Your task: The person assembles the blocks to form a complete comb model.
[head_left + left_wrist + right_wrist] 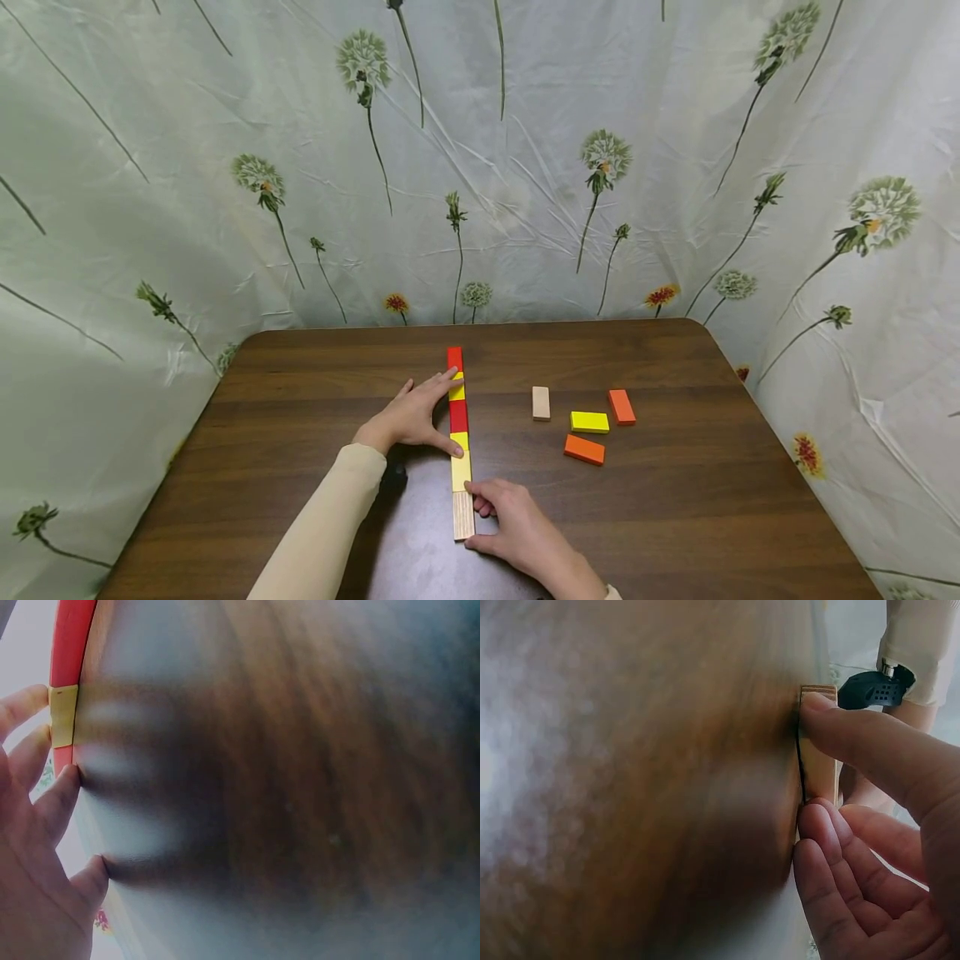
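A straight row of blocks runs away from me along the table. From the far end come a red block (454, 357), a yellow block (458, 393), a darker red block (458, 417), another yellow block (458, 438), a pale yellow block (460, 472) and a striped wooden block (463, 517) nearest me. My left hand (411, 415) spans the row from its left side, fingers spread over the far yellow block and thumb by the pale one. With thumb and curled fingers, my right hand (521, 529) holds the striped wooden block by its right side.
Right of the row lie a light wooden block (541, 403), a yellow block (589, 422) and two orange blocks, one nearer (584, 449) and one farther right (622, 407). Behind the brown table (300, 392) hangs a flower-printed curtain (517, 192).
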`<state>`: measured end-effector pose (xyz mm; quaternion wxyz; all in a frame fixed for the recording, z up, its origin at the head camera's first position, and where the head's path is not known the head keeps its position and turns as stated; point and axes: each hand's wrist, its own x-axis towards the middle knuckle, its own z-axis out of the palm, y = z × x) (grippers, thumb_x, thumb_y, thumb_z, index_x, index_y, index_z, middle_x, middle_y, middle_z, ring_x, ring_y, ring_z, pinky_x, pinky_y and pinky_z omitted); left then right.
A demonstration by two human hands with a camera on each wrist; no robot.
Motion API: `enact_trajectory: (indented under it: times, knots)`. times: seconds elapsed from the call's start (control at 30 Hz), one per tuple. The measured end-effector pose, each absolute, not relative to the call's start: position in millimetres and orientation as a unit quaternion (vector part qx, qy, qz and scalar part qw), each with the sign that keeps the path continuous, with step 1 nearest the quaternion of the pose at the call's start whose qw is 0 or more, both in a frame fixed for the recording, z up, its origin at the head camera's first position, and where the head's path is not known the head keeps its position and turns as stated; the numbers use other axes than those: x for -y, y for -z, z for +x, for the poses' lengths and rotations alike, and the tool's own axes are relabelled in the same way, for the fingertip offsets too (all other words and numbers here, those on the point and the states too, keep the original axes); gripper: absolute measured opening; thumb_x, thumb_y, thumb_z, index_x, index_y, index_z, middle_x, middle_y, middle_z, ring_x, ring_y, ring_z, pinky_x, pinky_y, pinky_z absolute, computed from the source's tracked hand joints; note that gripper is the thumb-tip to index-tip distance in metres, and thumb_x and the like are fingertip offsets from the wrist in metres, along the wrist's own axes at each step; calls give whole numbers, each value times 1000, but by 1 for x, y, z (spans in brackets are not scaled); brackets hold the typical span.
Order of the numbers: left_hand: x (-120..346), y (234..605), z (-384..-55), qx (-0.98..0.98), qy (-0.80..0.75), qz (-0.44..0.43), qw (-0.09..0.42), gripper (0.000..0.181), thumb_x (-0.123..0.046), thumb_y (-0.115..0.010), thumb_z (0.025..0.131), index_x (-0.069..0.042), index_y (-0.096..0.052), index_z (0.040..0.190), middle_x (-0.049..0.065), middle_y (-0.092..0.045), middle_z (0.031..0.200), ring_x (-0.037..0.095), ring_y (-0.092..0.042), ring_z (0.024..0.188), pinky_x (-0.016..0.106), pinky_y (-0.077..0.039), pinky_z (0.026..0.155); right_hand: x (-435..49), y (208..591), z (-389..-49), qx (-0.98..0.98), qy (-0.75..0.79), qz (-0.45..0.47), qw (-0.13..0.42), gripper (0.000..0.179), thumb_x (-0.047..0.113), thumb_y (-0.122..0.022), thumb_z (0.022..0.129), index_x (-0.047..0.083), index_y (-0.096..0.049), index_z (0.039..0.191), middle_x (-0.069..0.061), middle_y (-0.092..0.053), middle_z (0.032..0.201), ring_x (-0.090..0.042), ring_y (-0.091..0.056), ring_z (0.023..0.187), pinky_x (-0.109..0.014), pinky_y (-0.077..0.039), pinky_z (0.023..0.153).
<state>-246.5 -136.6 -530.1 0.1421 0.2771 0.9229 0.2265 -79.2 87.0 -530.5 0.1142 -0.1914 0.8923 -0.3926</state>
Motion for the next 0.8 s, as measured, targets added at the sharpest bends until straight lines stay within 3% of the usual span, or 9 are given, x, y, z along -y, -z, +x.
enact_trajectory:
  times: [0.8]
  knots:
    - [138, 526, -244, -916, -241, 280, 155, 120, -62, -95, 70, -18, -40, 167, 6, -24, 181, 36, -25, 167, 78, -8, 129, -84, 529, -79, -903, 366, -188, 127, 64, 22, -97, 80, 4, -72, 136, 11, -64, 96, 4, -54, 83, -15, -54, 75]
